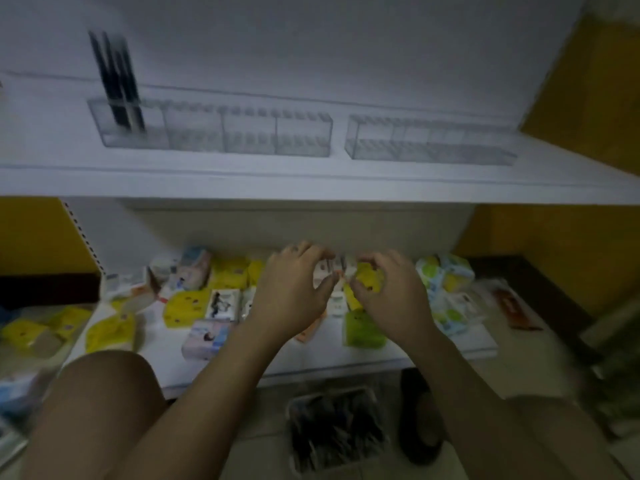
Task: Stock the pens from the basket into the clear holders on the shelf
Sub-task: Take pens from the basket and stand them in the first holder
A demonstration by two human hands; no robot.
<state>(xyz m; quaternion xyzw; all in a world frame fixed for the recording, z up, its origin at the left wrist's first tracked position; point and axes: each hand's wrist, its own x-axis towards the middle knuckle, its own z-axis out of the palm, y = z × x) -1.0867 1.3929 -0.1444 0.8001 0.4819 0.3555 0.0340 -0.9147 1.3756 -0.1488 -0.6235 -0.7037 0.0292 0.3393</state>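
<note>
The dark pens you have left to stock lie in a heap in the basket, at the bottom centre of the frame. It sits on the floor between your knees, which puts it in easy reach of both hands.

A few standing pens are upright in the leftmost compartment of the left clear holder, at the upper left. They lean a little because nothing packs them tight. Every other compartment of that holder looks empty, and so does the right clear holder just beside it on the white shelf. By that count, most of the job lies ahead.

Your left hand and right hand are at mid-frame, well above the basket. The fingers are curled and the fingertips almost meet. Something thin and dark shows between them, perhaps pens being squared up into a bundle. The blur is too heavy, though, to tell what you are pinching, if anything.

Behind your hands, small tissue packs are scattered across the lower shelf.
</note>
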